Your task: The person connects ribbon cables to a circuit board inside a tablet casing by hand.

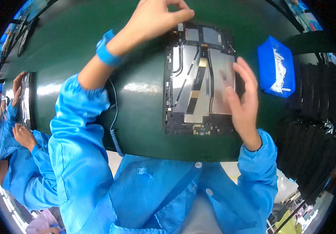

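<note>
So far: the flat, rectangular device (199,84) lies opened on the tabletop (140,117), right of centre in the frame, its inner parts bared and its strips lying along it.
Not yet done, judging by what shows: no back cover lies over the parts; whether each connector is seated is too small to tell.
Left hand (159,15): at the frame's top edge, near the device's upper end; thumb and forefinger curve close together, but whether they pinch anything I cannot tell.
Right hand (246,103): over the device's right edge, blurred, fingers spread with the thumb apart, nothing visible between them; contact is unclear.
Silver sheeting (220,66): smooth, dully metallic.
Ribbon (198,80): flat, black with gold-toned bands, slanting through the device's middle.
Tabletop finish: dark green, glossy, catching glare.
Blue tray (266,72): right of frame, plastic-looking, rectangular, holding slim white pieces (279,74).
</note>
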